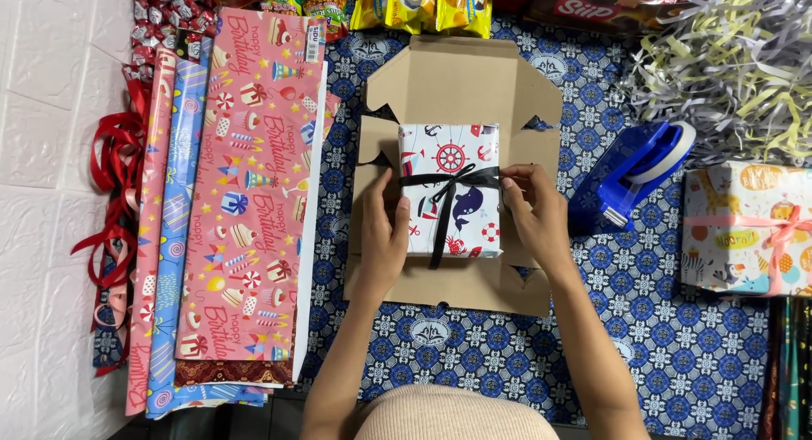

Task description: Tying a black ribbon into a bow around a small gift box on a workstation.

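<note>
Head view: at frame centre, a wrapped box [450, 189] is seated on flattened cardboard [461, 81]. The black ribbon [447, 186] is pinched at each end by left hand [385, 237] and right hand [534, 213]; even tension should be kept, the knot centred.

Snack bags [414, 5] were cut off at top edge. Second gift [748, 229] ran off right side. Left hand [382, 237] hid pt of box [450, 189].
</note>
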